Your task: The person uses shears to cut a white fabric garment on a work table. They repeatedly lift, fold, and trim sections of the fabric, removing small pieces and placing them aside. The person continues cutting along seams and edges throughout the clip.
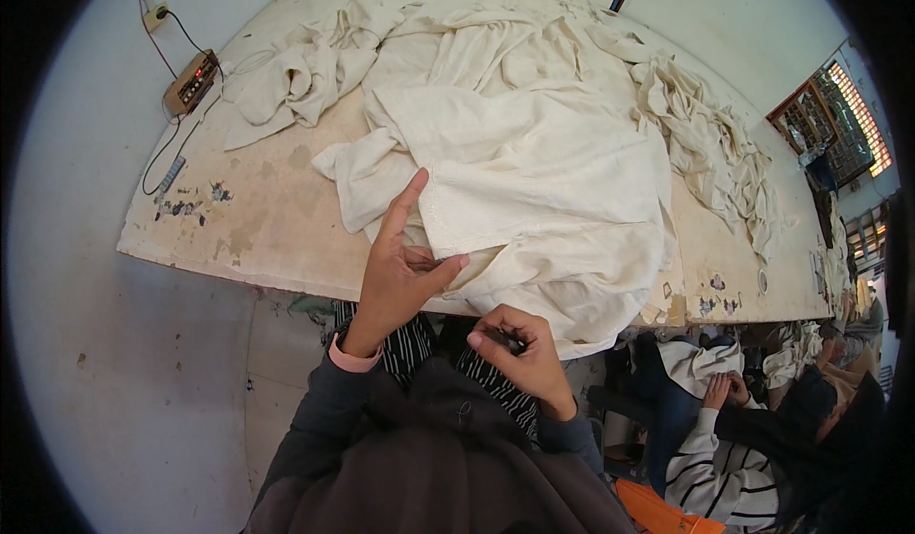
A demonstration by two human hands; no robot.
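A cream cloth piece with a stitched, squared corner lies near the middle of the worn table, its folds hanging over the front edge. My left hand rests at that corner, index finger stretched along the left edge and thumb apart near the lower seam. Just below the table's edge, my right hand is curled, thumb toward the fingers, around something small and dark that I cannot make out.
More crumpled cream cloth lies at the table's back and right. A brown power strip with cords sits by the left edge. At lower right, another person in a striped sleeve handles white fabric.
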